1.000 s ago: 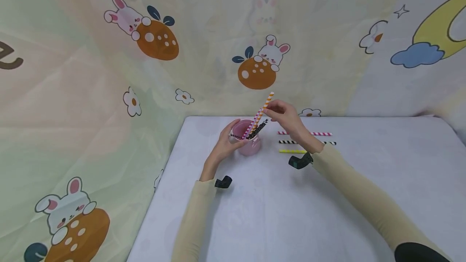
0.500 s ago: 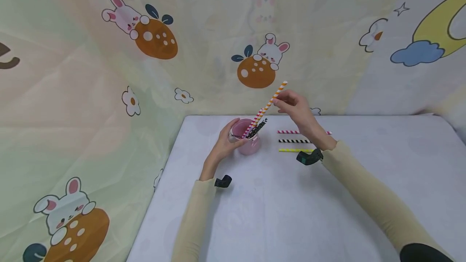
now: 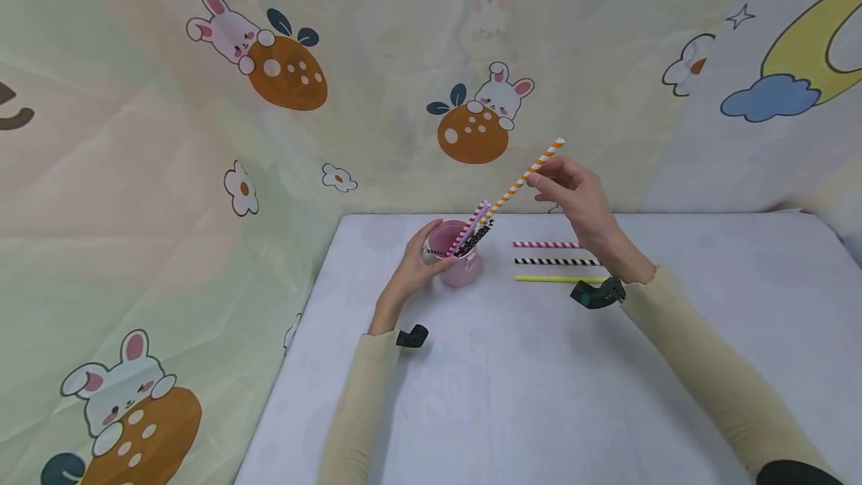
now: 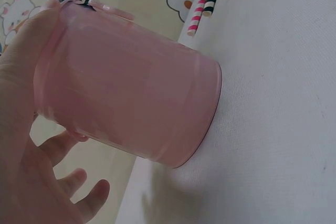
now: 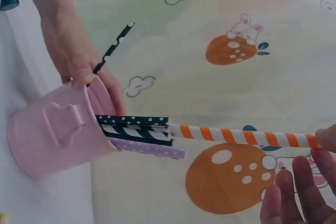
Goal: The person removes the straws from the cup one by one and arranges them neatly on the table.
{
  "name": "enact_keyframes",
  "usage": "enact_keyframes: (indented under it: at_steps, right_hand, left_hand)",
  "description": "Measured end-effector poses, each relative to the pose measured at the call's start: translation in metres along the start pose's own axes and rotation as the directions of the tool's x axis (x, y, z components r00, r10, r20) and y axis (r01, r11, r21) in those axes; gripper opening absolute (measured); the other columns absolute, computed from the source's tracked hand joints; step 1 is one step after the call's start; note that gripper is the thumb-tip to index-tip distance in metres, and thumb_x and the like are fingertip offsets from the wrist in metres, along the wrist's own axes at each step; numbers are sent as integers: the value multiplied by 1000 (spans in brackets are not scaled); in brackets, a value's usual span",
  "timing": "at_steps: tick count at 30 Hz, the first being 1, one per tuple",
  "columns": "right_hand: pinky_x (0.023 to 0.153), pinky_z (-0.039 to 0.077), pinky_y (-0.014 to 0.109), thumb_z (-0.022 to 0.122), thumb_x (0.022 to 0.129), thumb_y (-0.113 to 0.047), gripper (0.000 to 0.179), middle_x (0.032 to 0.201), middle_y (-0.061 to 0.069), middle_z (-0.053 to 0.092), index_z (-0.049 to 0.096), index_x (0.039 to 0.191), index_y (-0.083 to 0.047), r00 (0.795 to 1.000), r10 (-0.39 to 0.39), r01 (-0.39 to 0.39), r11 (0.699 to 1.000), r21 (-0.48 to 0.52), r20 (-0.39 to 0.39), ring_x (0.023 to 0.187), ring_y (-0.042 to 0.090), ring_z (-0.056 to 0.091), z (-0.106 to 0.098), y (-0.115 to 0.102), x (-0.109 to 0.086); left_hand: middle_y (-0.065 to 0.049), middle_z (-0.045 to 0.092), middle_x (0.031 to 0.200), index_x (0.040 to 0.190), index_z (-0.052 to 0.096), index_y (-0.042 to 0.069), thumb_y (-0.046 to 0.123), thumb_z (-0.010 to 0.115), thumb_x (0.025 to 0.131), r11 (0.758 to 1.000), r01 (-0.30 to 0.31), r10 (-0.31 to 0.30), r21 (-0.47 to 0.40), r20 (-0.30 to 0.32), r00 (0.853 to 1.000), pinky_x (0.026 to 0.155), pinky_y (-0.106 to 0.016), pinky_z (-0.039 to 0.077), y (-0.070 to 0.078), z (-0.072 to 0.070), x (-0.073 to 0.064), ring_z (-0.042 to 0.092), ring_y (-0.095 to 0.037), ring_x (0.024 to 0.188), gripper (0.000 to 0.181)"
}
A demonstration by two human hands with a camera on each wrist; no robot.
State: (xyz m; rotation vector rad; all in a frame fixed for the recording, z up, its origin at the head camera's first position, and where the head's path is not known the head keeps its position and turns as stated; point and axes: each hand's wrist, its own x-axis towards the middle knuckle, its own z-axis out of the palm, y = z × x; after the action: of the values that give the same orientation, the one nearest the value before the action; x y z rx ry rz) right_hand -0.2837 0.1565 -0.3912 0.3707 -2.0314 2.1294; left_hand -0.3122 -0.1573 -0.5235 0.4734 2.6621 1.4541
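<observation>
My left hand (image 3: 414, 269) holds a pink bucket (image 3: 465, 274) near its rim, thumb on the near side. In the left wrist view the bucket (image 4: 131, 82) leans over. Several paper straws stand in it, among them a black dotted straw (image 5: 134, 120), a purple dotted straw (image 5: 152, 149) and a pink-and-white striped one (image 3: 468, 229). Up and to the right, my right hand (image 3: 575, 193) pinches an orange-and-white striped paper straw (image 3: 521, 182) near its upper end. The lower end of this straw (image 5: 226, 134) lies by the tips of the straws in the bucket.
Three straws lie side by side on the white table (image 3: 512, 380), right of the bucket: pink striped (image 3: 545, 245), black striped (image 3: 555, 262) and yellow (image 3: 559, 278). The right forearm passes over their right ends. A printed cloth (image 3: 377, 81) hangs behind the table.
My right hand has moved up and to the right, drawing the orange-striped straw mostly out of the bucket. The left hand and the bucket have stayed in place.
</observation>
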Motion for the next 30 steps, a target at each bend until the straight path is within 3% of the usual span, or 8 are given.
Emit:
enact_keyframes:
  at_steps: [11,17,22,25,30]
  right_hand:
    - [76,58,23,68,95,-9,18,102,7,68,64,109,1,998,-66,65,988,142,-3,94,19,63,-16,-9,-15]
    - [75,58,21,68,94,-7,15,99,6,67,64,107,1,995,-95,95,990,101,-4,90,18,62,-25,-17,-18]
    - [77,56,19,69,95,-12,17,100,4,66,65,108,-2,997,-52,61,986,-157,62,86,16,63,-36,-25,-23]
    - [79,54,16,70,95,-19,18,103,0,67,68,109,-8,993,-4,46,932,-359,116,91,13,64,-38,-29,-27]
    - [82,52,14,71,95,-21,12,104,-1,68,71,106,-14,970,61,80,835,-544,237,98,10,63,-34,-29,-30]
  left_hand:
    - [5,33,161,154,32,42,48,80,82,1000,-5,5,-17,-2,1000,121,-63,20,1,-2,-3,24,-26,152,86]
    - [5,32,162,153,31,43,46,79,84,1000,10,-10,-4,-2,1000,121,-62,21,1,-2,-3,25,-26,152,85]
    - [4,32,162,154,30,43,49,79,83,1000,15,-15,-16,4,1000,121,-63,20,1,-1,-2,25,-26,152,86]
    - [4,32,162,154,31,43,49,80,83,1000,13,-13,-23,1,1000,121,-63,20,2,0,-1,25,-26,152,86]
    - [4,32,162,153,31,44,49,80,82,999,24,-24,-31,2,1000,120,-64,21,3,0,-1,24,-27,152,87]
